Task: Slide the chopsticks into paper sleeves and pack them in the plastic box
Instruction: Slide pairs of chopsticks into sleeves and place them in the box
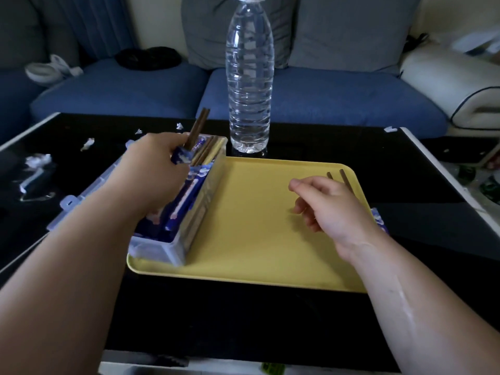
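A clear plastic box [178, 250] stands on the left part of a yellow tray [259, 212], its lid [89, 185] folded open to the left. Several blue patterned sleeved chopstick pairs [186, 201] lie inside. My left hand [154, 169] is over the box's far end, shut on a sleeved pair [196, 132] whose brown ends stick up past the rim. My right hand [330, 204] hovers over the tray's right side, fingers loosely curled and holding nothing. Behind it lie two bare brown chopsticks [343, 178]. A blue sleeve [380, 220] peeks out beside the right wrist.
A tall clear water bottle [249, 77] stands just beyond the tray on the black table [243, 320]. Paper scraps [88, 143] and crumpled wrapping [35, 171] litter the table's left side. A blue sofa [324, 98] with grey cushions runs behind.
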